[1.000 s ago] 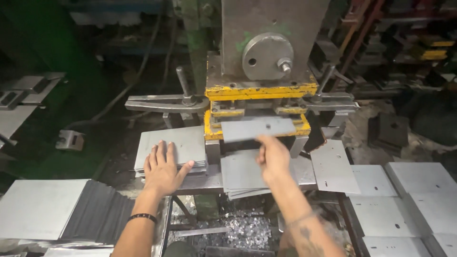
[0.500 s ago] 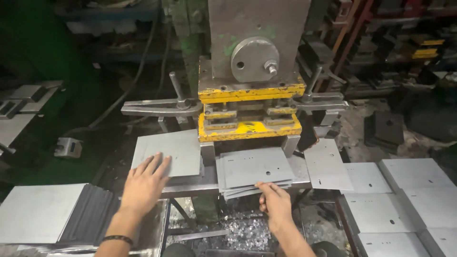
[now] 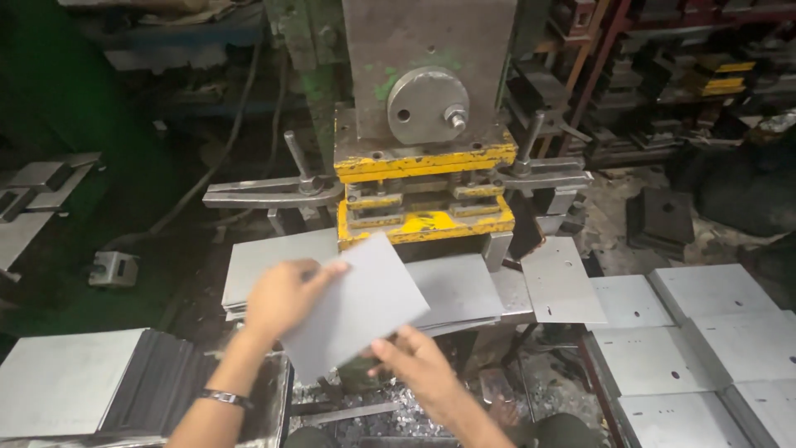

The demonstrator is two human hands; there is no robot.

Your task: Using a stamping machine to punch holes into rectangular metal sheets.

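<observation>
Grey sheet-metal blank [image 3: 355,305] is held tilted in front of the yellow press die [image 3: 424,217], above the flat stacks. Left hand [image 3: 286,294] fingers are clamped on its upper left edge; right hand [image 3: 414,361] fingers are pinched on its lower edge. Punched plates [image 3: 688,332] are laid out at right.

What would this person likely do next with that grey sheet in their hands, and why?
Probably slide the flat grey metal sheet forward into the yellow die slot of the press. Both hands grip it, the left hand at its upper edge and the right hand at its lower edge, and it is tilted just in front of the slot, not yet inside.
</observation>
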